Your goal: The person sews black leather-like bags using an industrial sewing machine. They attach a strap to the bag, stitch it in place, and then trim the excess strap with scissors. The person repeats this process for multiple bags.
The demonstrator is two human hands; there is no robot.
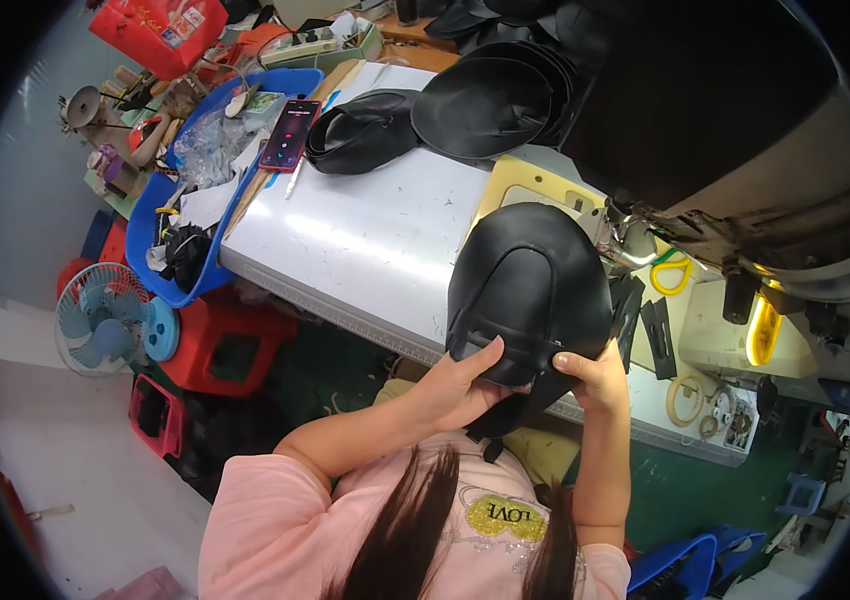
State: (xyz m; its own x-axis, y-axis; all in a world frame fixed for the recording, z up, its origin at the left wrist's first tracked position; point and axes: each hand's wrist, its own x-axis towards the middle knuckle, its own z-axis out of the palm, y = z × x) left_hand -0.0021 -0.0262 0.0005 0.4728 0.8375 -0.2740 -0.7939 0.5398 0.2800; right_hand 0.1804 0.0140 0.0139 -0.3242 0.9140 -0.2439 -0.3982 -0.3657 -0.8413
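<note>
Both hands grip a rounded black leather piece [515,285] with a curved seam, a band across it and a strap-like end hanging below. I cannot tell if it is part of a bag. My left hand [470,385] is closed on its lower left edge, thumb on top and fingers mostly hidden underneath. Closed on the lower right side, my right hand [590,375] has its thumb pressed near the band. The piece is held tilted over the table's front edge, in front of the sewing machine's yellow bed plate [535,180].
The sewing machine [775,180] looms at right. Black leather pieces [485,100] are stacked at the back of the white table [365,225], beside a phone [290,135]. Yellow-handled scissors [671,275] and dark strips [658,340] lie right. A blue basket [180,285] and fan [105,318] stand left.
</note>
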